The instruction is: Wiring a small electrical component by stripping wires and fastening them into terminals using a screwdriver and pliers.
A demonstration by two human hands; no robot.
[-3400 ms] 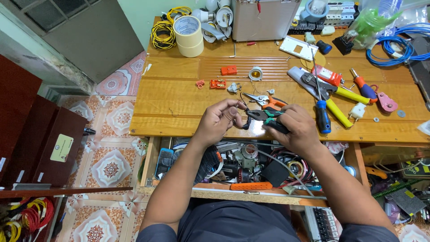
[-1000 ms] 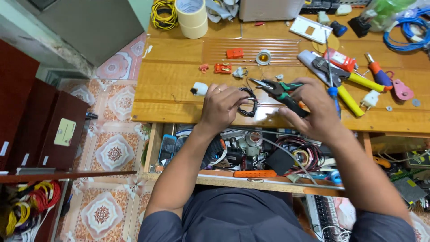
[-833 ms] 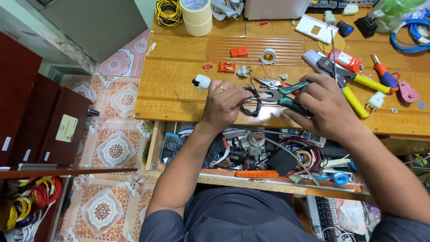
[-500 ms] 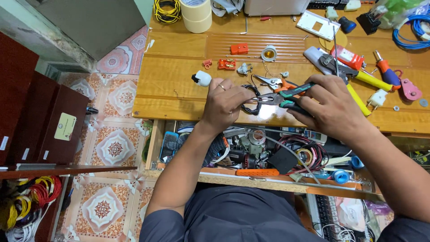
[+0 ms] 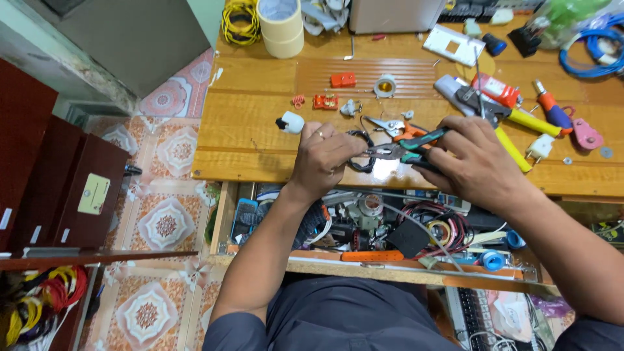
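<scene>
Left hand (image 5: pixel 325 156): over the front edge of the desk (image 5: pixel 260 130), fingers curled tight around a loop of black cable (image 5: pixel 361 151); the fingertips are hidden behind the knuckles, so the exact pinch cannot be made out.
Right hand (image 5: pixel 478 162): fingers wrapped around the handles of the pliers (image 5: pixel 406 148), squeezing them narrow; the palm hides the handle ends.
Pliers: green and black handles, nose pointing left toward the left hand, meeting the cable just beside that hand's fingers; whether the tips bite the cable or only touch it is too small to tell.
Black cable: a short curved piece, partly covered by the left hand; where its ends run cannot be told.
Behind the hands: a second pair of pliers with orange grips (image 5: pixel 398 129), half hidden by the tool in hand.
White plug (image 5: pixel 290 122): lies on the desk just left of the left hand, apart from it.
Small red parts (image 5: pixel 326 102): farther back on the desk, detail unclear.
Tape rolls (image 5: pixel 281 26): stacked at the far edge, top cut off by the frame.
Right side: yellow-handled tools (image 5: pixel 513 133) partly under other clutter; blue cable (image 5: pixel 595 49) cut off at the corner.
Shelf under the desk (image 5: pixel 416 227): a tangle of wires and parts, mostly hard to separate.
</scene>
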